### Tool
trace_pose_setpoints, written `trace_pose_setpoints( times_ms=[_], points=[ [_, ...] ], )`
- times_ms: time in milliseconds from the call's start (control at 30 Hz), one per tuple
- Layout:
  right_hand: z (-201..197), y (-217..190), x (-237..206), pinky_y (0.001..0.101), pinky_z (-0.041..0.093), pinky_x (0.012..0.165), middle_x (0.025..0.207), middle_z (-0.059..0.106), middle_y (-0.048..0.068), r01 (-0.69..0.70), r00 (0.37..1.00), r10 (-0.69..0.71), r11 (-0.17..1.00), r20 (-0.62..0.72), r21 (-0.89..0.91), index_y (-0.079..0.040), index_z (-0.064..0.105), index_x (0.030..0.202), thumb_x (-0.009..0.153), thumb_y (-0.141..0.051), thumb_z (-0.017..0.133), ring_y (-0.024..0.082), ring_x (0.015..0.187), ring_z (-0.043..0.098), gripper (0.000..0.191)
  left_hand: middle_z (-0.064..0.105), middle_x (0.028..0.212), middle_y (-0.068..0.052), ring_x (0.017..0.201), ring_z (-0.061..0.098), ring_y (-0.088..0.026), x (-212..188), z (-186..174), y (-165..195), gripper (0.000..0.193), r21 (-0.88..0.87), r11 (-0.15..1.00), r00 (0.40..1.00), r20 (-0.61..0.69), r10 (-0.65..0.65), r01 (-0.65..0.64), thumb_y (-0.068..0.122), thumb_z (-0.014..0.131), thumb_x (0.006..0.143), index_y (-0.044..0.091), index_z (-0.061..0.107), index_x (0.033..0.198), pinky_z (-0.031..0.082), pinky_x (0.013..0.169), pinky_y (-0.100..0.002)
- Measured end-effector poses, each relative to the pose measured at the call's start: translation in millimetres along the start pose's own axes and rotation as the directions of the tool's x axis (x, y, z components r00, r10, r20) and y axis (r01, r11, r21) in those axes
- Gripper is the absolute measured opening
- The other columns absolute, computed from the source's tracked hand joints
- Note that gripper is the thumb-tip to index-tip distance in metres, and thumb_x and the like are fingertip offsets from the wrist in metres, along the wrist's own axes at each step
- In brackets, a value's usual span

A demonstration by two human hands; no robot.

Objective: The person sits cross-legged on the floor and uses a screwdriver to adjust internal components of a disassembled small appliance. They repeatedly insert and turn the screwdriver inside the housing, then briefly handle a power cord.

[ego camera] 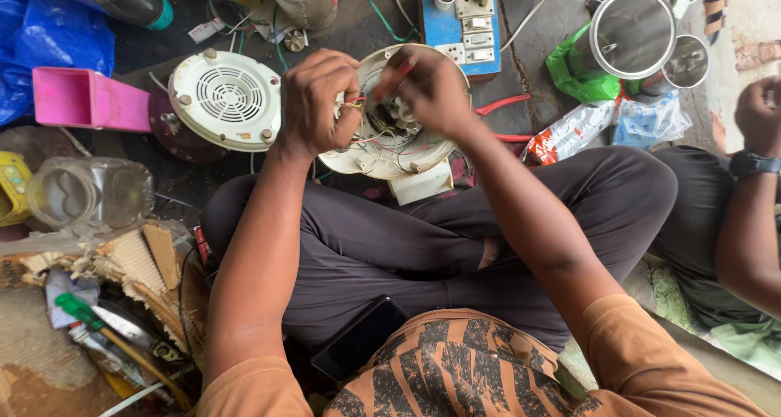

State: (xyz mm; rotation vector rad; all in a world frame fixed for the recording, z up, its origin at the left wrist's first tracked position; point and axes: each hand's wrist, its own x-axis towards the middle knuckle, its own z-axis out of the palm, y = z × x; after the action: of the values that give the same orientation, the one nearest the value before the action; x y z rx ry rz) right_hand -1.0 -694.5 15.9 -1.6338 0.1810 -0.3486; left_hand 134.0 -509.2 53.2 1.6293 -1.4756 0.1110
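Left hand [313, 100] pinches thin wires [355, 104] at the rim of the round cream base [366, 161] on the floor; right hand [431, 87] grips a red-handled tool [396, 74] inside it. Best to keep the base braced and the wires taut.

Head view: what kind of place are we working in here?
Probably an informal appliance repair spot on the floor: an opened cream appliance base with exposed wiring, a blue switch-and-socket board, and steel mixer jars.
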Motion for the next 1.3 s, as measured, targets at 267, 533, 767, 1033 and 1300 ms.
trace_pose_setpoints(
  times_ms=[267,533,767,1033,1300],
  points=[
    [8,-3,-2,0.0277,0.057,0.067,0.090,0.076,0.009,0.095,0.993,-0.115,0.924,-0.031,-0.371,0.001,0.065,0.102,0.106,-0.007,0.069,0.014,0.079,0.073,0.011,0.064,0.082,-0.019,0.084,0.064,-0.038,4,1,-1,0.015,-0.051,0.997,0.998,0.042,-0.047,0.049,0.013,0.058,0.073,0.001,0.049,0.072,0.051,0.074,-0.045],
    [3,9,-9,0.0262,0.060,0.075,0.095,0.077,0.010,0.047,0.999,-0.046,0.995,0.015,-0.089,0.001,0.062,0.108,0.106,0.001,0.064,0.013,0.087,0.075,0.003,0.063,0.084,-0.018,0.087,0.064,-0.037,2,4,-3,0.013,-0.112,0.994,1.000,-0.004,0.020,-0.020,0.010,0.058,0.076,0.001,0.049,0.075,0.052,0.076,-0.044],
    [8,-6,-8,0.0270,0.056,0.068,0.088,0.074,0.011,0.181,0.982,-0.187,0.926,0.016,-0.331,0.002,0.062,0.100,0.098,0.003,0.069,0.013,0.080,0.072,0.007,0.062,0.082,-0.018,0.086,0.063,-0.037,4,6,-4,0.009,-0.075,0.997,0.999,-0.029,-0.023,0.020,0.006,0.058,0.073,0.001,0.050,0.073,0.051,0.076,-0.043],
    [13,-31,-49,0.0356,0.059,0.077,0.095,0.072,0.010,0.462,0.882,-0.469,0.837,0.050,-0.292,-0.003,0.058,0.092,0.092,0.010,0.066,0.026,0.088,0.075,0.015,0.063,0.083,-0.018,0.090,0.066,-0.038,1,7,-13,0.010,-0.114,0.993,0.999,-0.026,-0.027,0.023,0.005,0.059,0.074,0.001,0.050,0.074,0.052,0.079,-0.043],
    [14,-41,-55,0.0417,0.058,0.076,0.095,0.074,0.012,0.213,0.921,0.037,0.787,0.388,-0.579,-0.004,0.072,0.100,0.085,0.003,0.075,0.033,0.087,0.074,0.017,0.065,0.084,-0.016,0.087,0.065,-0.036,-2,6,-13,0.010,-0.101,0.994,0.999,-0.037,-0.039,0.035,0.005,0.060,0.075,0.001,0.051,0.073,0.052,0.077,-0.042]
  ],
)
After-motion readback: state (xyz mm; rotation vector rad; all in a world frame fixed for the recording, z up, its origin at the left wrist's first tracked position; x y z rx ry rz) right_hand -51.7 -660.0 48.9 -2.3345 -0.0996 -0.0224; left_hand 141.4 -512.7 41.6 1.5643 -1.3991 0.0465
